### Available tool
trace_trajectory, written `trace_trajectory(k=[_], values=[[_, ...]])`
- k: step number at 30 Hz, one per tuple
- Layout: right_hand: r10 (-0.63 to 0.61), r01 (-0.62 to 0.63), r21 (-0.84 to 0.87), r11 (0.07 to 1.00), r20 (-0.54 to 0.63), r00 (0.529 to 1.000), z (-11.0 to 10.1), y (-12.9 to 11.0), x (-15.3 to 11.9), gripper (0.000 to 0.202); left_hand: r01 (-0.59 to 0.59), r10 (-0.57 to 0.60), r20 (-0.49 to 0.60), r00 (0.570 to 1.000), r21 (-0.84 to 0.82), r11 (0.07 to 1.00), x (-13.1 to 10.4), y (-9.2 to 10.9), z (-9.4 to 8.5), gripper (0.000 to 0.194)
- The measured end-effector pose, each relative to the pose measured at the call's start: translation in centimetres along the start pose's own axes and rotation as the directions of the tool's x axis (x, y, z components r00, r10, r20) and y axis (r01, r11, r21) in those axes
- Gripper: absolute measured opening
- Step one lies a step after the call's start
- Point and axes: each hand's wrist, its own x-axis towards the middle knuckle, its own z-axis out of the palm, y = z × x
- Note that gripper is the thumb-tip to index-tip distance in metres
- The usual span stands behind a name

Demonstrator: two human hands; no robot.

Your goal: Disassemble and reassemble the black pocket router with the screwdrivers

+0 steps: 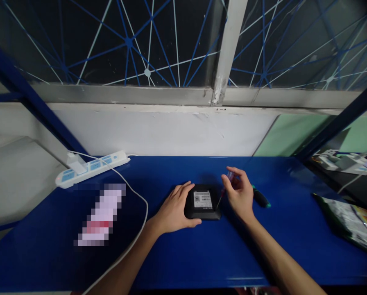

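A flat black box-shaped device (204,214) with a white printed label (202,200) lies on the blue table. My left hand (175,207) grips its left side, fingers along the far edge and thumb at the near edge. In my right hand (241,192) is a thin screwdriver (222,193) with a see-through handle, pinched between thumb and fingers. The screwdriver stands tilted, its tip at the near right corner of the device. Whether the tip sits in a screw is too small to tell. Just right of that hand lies a black and green handle (261,197), partly hidden.
On the blue table (177,262), a white power strip (94,167) with a plugged-in adapter (77,163) lies at the back left. A white cable (143,200) loops down past my left arm. A blurred-out pinkish item (100,215) lies left; a shiny packet (352,221) lies right.
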Motion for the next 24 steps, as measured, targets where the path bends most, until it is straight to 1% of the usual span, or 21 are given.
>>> trace_trajectory(k=[4,7,12,16,18,21,24], values=[[-0.060,0.062,-0.048,0.997,0.041,0.997,0.0,0.0,-0.2,0.025,-0.004,0.004,-0.013,1.000,0.000,1.000,0.0,0.0,0.1,0.107],[-0.109,0.113,-0.052,0.992,0.069,0.992,0.0,-0.2,-0.3,0.023,-0.013,0.013,-0.025,1.000,0.007,1.000,0.1,0.0,0.1,0.108],[-0.132,0.133,-0.027,0.991,0.047,0.990,-0.2,-0.1,-0.2,0.018,-0.014,0.013,-0.019,1.000,-0.009,1.000,0.2,0.0,0.0,0.109],[-0.092,0.092,-0.023,0.995,0.029,0.995,-0.3,0.0,-0.1,0.018,-0.018,0.017,-0.021,1.000,-0.030,0.999,0.2,-0.2,0.0,0.109],[-0.030,0.029,0.010,1.000,0.041,0.999,-0.4,0.0,-0.4,0.023,-0.019,0.018,-0.016,1.000,-0.034,0.999,0.2,-0.3,-0.1,0.109],[0.051,-0.060,0.111,0.992,0.081,0.995,-0.8,0.1,-1.0,0.030,-0.023,0.022,-0.012,1.000,-0.035,0.999,0.1,-0.5,0.0,0.109],[0.036,-0.049,0.159,0.986,0.083,0.996,-1.3,0.4,-1.4,0.026,-0.022,0.022,-0.008,1.000,-0.029,0.999,0.1,-0.6,-0.1,0.108]])
